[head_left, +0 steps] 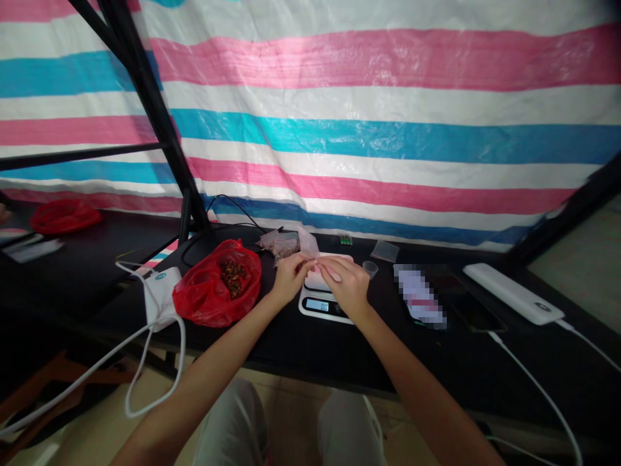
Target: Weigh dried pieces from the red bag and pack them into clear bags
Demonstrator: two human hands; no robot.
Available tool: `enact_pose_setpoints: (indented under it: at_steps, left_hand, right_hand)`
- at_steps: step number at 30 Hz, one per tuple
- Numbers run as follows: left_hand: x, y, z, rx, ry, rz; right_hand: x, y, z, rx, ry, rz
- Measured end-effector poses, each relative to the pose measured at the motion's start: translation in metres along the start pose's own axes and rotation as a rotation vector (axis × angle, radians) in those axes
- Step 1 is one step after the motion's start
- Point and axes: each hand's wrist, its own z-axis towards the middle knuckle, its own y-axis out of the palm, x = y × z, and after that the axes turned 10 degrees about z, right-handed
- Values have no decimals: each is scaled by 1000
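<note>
Centrally, over a white scale (317, 305) on a black bench (276, 353), the left hand (290, 279) and right hand (348, 281) meet with fingers bunched, both appearing to pinch a small clear bag (308, 242) that rises just beyond them. Its opening is too small to make out. Left of the hands, an open red sack (201, 298) holds brown bits (233, 278); a clear cup (370, 268) stands just beside the right hand. A slack pinch could let the bag slip; a sideways swing of the right hand could tip the cup.
</note>
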Motion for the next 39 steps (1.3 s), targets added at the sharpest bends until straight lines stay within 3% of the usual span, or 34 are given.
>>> enact_pose_setpoints:
  at_steps: [10, 23, 31, 39]
  left_hand:
    - [5, -2, 3, 10, -162, -162]
    - [4, -1, -1, -6, -38, -10]
    - [4, -3, -3, -122, 71, 160]
    - [3, -2, -5, -102, 160, 254]
  right_hand:
    - [0, 1, 0, -8, 22, 39]
    - [0, 4, 2, 47, 192, 146]
    - [9, -2, -3, -93, -11, -53]
    - [9, -1, -3, -66, 80, -43]
